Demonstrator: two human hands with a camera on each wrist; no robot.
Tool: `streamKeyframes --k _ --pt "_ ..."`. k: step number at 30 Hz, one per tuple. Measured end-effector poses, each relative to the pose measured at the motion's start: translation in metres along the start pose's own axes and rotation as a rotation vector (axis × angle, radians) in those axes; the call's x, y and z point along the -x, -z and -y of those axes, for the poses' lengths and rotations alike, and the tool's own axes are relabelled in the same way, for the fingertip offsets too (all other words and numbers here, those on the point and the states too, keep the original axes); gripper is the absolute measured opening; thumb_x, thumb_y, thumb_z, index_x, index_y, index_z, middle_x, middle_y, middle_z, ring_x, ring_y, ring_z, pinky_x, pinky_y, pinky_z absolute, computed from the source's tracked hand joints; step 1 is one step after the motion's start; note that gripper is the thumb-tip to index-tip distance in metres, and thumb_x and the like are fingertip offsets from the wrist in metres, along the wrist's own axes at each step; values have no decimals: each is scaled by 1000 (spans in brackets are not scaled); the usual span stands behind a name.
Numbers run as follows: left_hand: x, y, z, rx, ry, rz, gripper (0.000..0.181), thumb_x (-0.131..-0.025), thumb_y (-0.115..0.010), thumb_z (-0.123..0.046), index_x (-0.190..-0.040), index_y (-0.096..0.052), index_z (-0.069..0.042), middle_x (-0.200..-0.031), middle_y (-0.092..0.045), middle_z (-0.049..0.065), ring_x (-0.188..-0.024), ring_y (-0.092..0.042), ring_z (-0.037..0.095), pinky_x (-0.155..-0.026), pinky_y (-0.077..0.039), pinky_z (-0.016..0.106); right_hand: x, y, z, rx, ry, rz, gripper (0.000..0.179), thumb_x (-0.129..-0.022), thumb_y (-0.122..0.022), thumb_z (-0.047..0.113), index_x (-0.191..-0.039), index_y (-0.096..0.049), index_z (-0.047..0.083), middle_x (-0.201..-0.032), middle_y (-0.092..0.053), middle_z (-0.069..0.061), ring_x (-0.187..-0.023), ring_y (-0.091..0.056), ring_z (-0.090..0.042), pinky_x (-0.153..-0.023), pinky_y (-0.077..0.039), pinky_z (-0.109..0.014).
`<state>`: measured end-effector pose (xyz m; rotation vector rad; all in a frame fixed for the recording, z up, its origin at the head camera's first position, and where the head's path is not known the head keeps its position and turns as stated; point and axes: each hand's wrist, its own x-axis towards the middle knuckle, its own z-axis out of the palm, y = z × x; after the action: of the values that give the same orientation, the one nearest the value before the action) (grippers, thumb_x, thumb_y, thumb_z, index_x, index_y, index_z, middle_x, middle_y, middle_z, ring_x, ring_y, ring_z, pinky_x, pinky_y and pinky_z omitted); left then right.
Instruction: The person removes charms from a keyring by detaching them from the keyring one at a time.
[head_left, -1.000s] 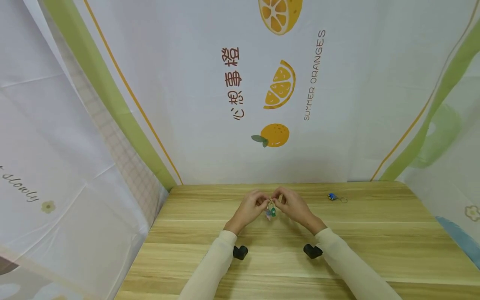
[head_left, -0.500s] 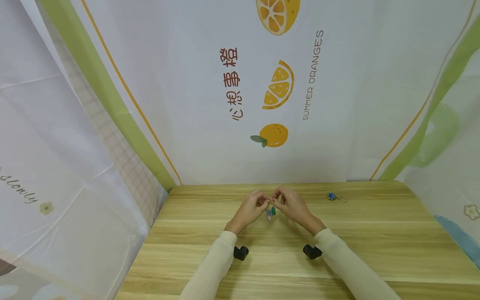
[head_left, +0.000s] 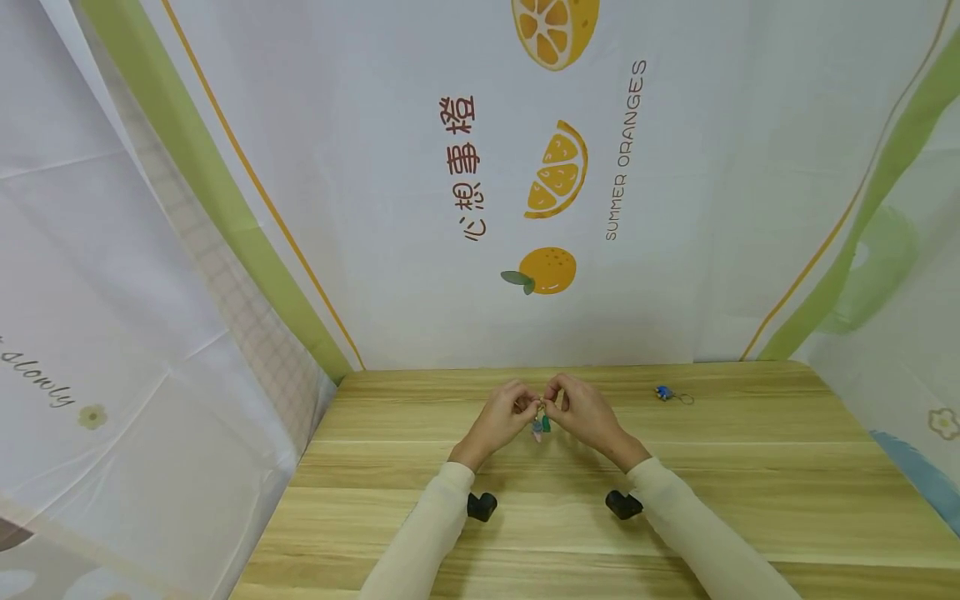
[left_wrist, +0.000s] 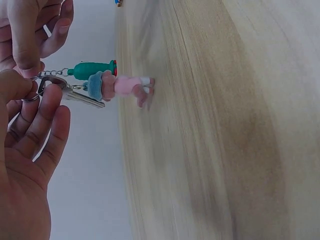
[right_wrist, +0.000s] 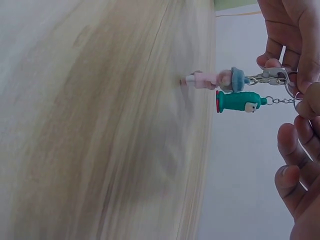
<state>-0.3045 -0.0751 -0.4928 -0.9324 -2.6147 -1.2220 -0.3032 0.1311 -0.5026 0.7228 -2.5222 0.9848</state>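
Both hands meet above the middle of the wooden table. Between thumb and fingers, my left hand pinches a metal key ring with a key hanging from it. A small pink doll charm in a blue hat dangles from a clasp there. My right hand pinches the thin ring at the end of a short chain, which carries a green cartoon-figure charm with a red base. Fingertips cover much of the rings, so whether they are linked cannot be told. The charms hang side by side.
A blue charm with a ring lies on the table, right of the hands. Black wrist-camera mounts stick out by both sleeves. Behind the table hangs a white curtain printed with oranges.
Both hands stay nearly in place, still pinching the rings. The hanging charms have turned and swung slightly; the blue charm on the table has not moved.
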Motion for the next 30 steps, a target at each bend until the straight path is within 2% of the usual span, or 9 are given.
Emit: streamKeyframes --k 10,19,30 --pt "0 -1 0 -10 3 17 16 -109 -63 -14 -114 -74 -3 -104 -68 8 -88 -64 11 -82 -57 22 1 2 0 25 30 0 11 -96 -74 9 -96 -65 16 -84 -62 6 -63 -48 0 -54 -42 -20" --pt "1 -1 0 -14 22 27 17 -109 -63 -16 -114 -76 -6 -106 -69 6 -92 -65 14 -83 -57 24 0 0 -8 44 141 -13 14 -92 -74 4 -92 -65 15 -83 -65 4 -64 -50 1 -55 -44 -19" --pt "2 2 -1 4 17 23 14 -108 -64 -11 -108 -76 -5 -102 -68 7 -85 -61 9 -78 -55 23 0 6 -7 36 134 100 16 -96 -70 6 -94 -62 19 -86 -61 8 -70 -52 0 -60 -46 -20"
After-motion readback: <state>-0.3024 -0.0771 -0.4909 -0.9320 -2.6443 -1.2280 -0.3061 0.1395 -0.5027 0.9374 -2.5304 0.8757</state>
